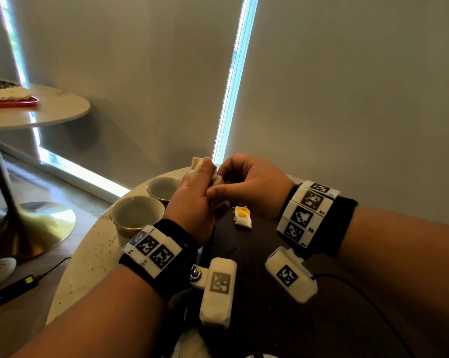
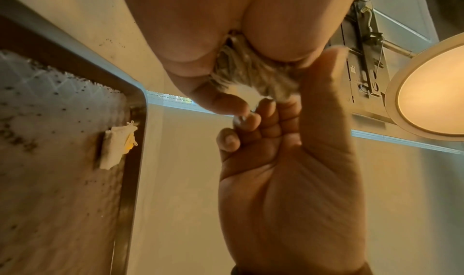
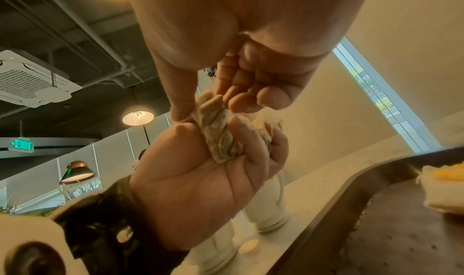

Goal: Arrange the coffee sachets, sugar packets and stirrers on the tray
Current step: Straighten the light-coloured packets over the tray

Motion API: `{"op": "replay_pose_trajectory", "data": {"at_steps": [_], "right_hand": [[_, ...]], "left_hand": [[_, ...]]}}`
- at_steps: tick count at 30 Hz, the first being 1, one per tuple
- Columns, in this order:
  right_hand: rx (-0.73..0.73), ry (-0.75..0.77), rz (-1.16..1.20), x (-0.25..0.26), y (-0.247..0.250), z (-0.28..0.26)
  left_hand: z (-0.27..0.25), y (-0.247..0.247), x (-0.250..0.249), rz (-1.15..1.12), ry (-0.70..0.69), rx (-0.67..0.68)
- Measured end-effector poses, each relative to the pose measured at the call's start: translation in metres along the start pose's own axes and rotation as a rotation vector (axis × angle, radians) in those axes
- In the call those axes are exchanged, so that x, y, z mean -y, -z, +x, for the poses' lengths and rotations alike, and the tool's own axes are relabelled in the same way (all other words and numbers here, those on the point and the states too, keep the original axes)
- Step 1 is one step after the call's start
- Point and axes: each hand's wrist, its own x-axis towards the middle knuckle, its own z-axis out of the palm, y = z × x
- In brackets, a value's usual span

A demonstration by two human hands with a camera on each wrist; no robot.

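My left hand (image 1: 205,177) grips a small bundle of pale paper sachets (image 1: 198,165) above the far edge of the dark tray (image 1: 257,257). Facing it, my right hand (image 1: 222,183) pinches the bundle's end between thumb and fingers. In the right wrist view the crumpled sachets (image 3: 220,140) lie in the left palm, fingers curled round them. In the left wrist view the bundle (image 2: 251,77) sits between both hands. One white sachet with a yellow tag (image 1: 242,217) lies alone on the tray, also seen as the sachet (image 2: 115,146) near the tray rim (image 2: 137,140). No stirrers show.
Two empty gold-rimmed cups (image 1: 137,215) (image 1: 164,188) stand on the marble table left of the tray. Two white turned shakers (image 3: 266,209) stand beyond the tray rim (image 3: 364,180). A second round table with a red tray (image 1: 11,102) stands far left; a power adapter (image 1: 16,288) lies on the floor.
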Motion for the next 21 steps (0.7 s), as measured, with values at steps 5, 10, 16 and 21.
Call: {"op": "replay_pose_trajectory", "data": {"at_steps": [5, 10, 16, 21], "right_hand": [[-0.048, -0.040, 0.027, -0.005, 0.008, -0.001], [-0.055, -0.054, -0.009, -0.008, 0.012, -0.003], [-0.080, -0.067, 0.013, -0.009, 0.016, -0.005], [-0.101, -0.068, -0.009, -0.007, 0.016, -0.008]], "left_hand": [[-0.002, -0.001, -0.004, -0.108, 0.023, 0.017], [-0.003, -0.004, 0.001, -0.040, -0.063, -0.025], [-0.001, -0.002, -0.001, -0.070, -0.031, 0.014], [-0.003, -0.004, 0.000, -0.099, -0.059, 0.011]]}}
